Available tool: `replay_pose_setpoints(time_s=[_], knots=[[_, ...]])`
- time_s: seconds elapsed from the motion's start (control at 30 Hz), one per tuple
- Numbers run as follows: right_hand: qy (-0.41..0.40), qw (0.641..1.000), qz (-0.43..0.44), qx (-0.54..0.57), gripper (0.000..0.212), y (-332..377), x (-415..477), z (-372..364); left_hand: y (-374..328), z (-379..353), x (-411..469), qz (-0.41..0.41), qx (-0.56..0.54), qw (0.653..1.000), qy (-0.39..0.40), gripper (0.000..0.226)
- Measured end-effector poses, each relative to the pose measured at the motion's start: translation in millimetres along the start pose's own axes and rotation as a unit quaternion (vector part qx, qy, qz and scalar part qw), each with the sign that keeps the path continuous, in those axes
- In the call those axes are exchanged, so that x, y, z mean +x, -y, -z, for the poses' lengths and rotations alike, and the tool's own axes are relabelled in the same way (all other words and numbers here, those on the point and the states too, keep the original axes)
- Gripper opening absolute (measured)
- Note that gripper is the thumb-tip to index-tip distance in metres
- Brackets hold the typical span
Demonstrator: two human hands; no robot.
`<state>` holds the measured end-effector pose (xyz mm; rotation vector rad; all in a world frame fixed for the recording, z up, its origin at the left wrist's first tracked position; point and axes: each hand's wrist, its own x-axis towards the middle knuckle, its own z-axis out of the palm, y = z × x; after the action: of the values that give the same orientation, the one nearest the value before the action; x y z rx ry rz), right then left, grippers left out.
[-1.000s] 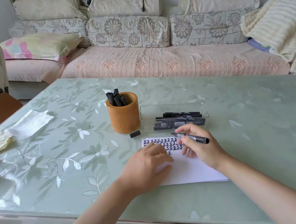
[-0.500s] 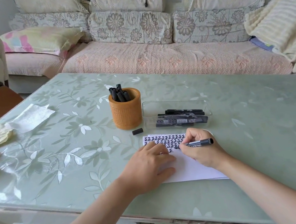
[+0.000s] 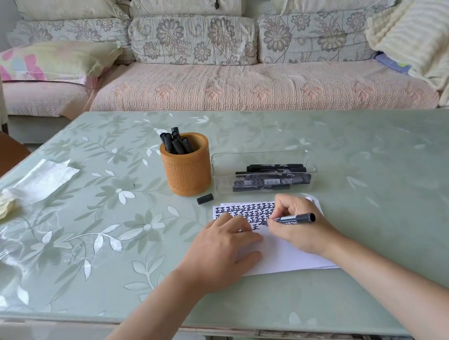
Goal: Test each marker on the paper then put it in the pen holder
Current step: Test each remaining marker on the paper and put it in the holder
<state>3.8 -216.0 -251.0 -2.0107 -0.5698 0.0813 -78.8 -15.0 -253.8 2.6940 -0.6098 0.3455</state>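
evidently the right hand [image 3: 300, 231] pinches the uncapped marker [image 3: 295, 219] low on its barrel, tip on the paper [image 3: 283, 259] near the tabletop's [image 3: 389, 176] front edge, to add a test mark. the left hand [image 3: 220, 253] lies flat, fingers straight, pinning the sheet. a cap [image 3: 205, 199], likely this marker's, lies just beside the pen holder [image 3: 188, 171] for recapping.

Single view: head-worn, wide-angle. Faces forward and down across the desk [image 3: 389, 176] from its near edge. Paper [image 3: 280, 256] sits close, below centre; sofa [image 3: 235, 88] runs far across the top.
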Motion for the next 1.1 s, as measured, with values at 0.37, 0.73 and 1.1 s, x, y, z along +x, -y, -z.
replay_pose_setpoints(time_s=[0.37,0.73,1.1], knots=[[0.016,1.0,0.013,0.02,0.02,-1.6,0.5,1.2,0.8,0.4,0.8,-0.001,-0.004,1.0,0.002,0.031],[0.038,0.999,0.017,0.013,0.019,2.5,0.1,0.8,1.5,-0.4,0.7,-0.001,-0.001,1.0,-0.003,0.032],[-0.017,0.994,-0.019,0.107,0.021,6.6,1.8,2.3,2.3,-1.5,0.7,-0.012,-0.005,1.0,-0.01,0.032]])
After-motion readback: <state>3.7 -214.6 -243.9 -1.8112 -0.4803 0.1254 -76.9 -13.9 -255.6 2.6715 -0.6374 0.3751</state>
